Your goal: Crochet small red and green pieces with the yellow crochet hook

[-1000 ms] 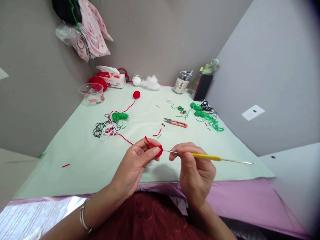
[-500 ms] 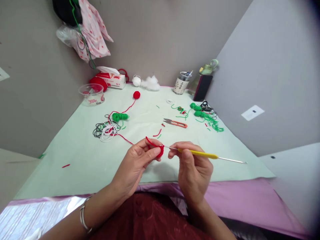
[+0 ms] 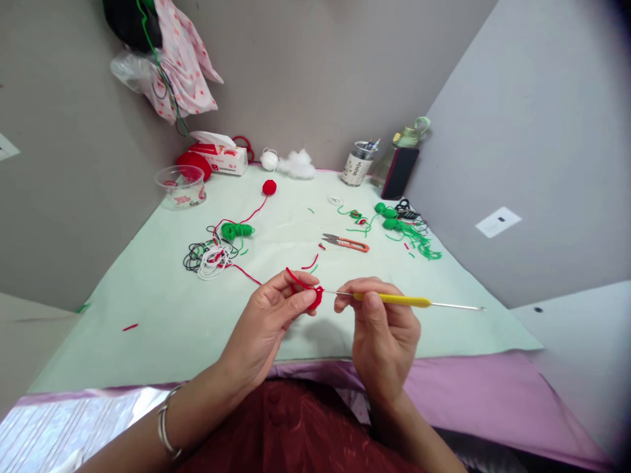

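Observation:
My left hand (image 3: 276,309) pinches a small red crochet piece (image 3: 317,300) between thumb and fingers, which hide part of it. Red yarn (image 3: 246,273) passes over the left index finger and runs back across the table. In my right hand (image 3: 384,328) is a crochet hook (image 3: 399,300) with a yellow handle, held like a pen. Its thin metal tip meets the upper right edge of the red piece; the other metal end points right. The red yarn leads past a tangle of white and black cord (image 3: 213,259) towards a small red yarn ball (image 3: 269,187).
Orange-handled thread snips (image 3: 345,242) lie beyond my hands among yarn scraps. Green yarn pieces (image 3: 419,240) are on the right, a green bundle (image 3: 237,230) on the left. Along the back stand a plastic tub (image 3: 181,190), tissue box (image 3: 231,159), pen jar (image 3: 358,167) and phone (image 3: 400,173).
The crochet hook has tilted closer to level, its far end rising slightly. My right hand has shifted a little to the right; the left hand stays nearly still.

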Motion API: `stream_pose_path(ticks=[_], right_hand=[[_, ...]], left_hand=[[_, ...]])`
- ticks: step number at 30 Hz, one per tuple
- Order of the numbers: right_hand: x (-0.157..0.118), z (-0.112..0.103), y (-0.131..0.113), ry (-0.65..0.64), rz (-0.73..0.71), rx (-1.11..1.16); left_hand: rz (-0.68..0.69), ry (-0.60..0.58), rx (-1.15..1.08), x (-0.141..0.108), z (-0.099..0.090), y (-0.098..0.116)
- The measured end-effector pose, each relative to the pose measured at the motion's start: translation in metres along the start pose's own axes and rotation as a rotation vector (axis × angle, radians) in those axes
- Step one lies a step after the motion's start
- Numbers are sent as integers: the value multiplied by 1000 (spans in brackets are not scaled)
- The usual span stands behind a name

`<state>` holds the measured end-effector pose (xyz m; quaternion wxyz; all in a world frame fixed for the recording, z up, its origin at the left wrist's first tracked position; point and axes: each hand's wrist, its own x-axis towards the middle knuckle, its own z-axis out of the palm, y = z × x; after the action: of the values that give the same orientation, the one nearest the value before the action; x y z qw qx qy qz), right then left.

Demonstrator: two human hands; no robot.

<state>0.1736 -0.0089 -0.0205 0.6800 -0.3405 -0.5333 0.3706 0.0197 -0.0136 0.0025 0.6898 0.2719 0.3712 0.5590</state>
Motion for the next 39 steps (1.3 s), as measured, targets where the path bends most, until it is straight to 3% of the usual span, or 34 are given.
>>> stream_pose_path(ticks=[39], right_hand=[[-2, 1, 2, -12, -103, -49]], left_hand=[[82, -12, 77, 0, -2, -3]])
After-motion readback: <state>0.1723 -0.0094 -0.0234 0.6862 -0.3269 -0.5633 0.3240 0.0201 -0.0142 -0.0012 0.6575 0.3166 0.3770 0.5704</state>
